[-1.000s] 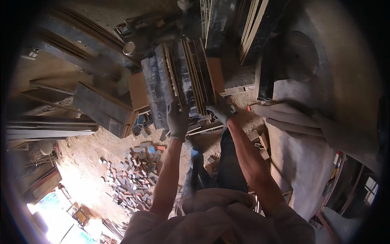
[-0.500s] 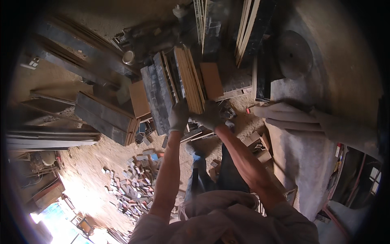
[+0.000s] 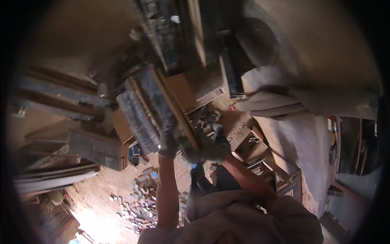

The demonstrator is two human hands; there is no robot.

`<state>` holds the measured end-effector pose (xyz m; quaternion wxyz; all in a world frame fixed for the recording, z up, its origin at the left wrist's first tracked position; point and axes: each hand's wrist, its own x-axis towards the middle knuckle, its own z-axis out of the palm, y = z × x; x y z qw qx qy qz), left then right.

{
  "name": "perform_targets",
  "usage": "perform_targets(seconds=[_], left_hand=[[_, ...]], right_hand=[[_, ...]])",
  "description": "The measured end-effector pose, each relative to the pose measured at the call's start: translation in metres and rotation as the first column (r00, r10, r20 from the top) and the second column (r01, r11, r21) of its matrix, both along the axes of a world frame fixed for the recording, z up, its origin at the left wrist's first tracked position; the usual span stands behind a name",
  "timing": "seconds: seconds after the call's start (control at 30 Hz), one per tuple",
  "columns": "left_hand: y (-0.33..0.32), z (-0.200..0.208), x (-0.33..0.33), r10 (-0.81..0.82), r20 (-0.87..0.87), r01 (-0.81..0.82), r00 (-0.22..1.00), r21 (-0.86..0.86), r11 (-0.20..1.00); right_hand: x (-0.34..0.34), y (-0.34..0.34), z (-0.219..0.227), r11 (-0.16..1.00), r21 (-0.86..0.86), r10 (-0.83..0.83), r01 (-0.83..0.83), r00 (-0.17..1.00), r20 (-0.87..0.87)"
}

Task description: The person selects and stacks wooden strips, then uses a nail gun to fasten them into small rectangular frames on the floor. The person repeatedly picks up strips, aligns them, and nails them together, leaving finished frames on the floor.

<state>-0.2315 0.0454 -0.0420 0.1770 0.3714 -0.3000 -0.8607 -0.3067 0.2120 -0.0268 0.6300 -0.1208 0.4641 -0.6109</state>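
Observation:
In front of me a bundle of long dark-faced plywood boards [image 3: 159, 95] stands tilted, pale edges showing along one side. My left hand [image 3: 167, 142], in a grey glove, closes round its near end on the left. On the right of that end my gloved right hand [image 3: 206, 149] also grips the boards; motion smears its fingers somewhat. Directly left of the bundle rests another dark board stack [image 3: 136, 116], close to my left hand. A brown panel [image 3: 180, 92] stands behind the bundle on its right, and a second brown panel [image 3: 122, 125] lies farther left.
Small wood offcuts [image 3: 140, 203] heap on the dusty floor at lower left. Wooden boxes [image 3: 248, 145] stand right of my legs. Long boards [image 3: 61, 91] and a grey board stack [image 3: 95, 146] lie left. A large round disc [image 3: 258, 40] leans against the wall at far right.
The bundle has turned, showing more dark face and fewer pale edges. Both hands have come nearer my body with its near end. The whole view has shifted.

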Motion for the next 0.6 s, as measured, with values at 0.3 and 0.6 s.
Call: perform_targets(seconds=[0.3,0.6], left_hand=[[0.153,-0.088,-0.116,-0.392,0.016,0.384,0.920,-0.237,0.892],[0.164,-0.122,-0.291,-0.383,0.245,0.455,0.890,-0.487,0.745]], right_hand=[[-0.039,0.115,0.020,0.816,0.202,-0.406,0.542,0.786,-0.467],[-0.238,0.157,-0.133,0.776,-0.199,-0.591,0.598,0.801,0.099]])
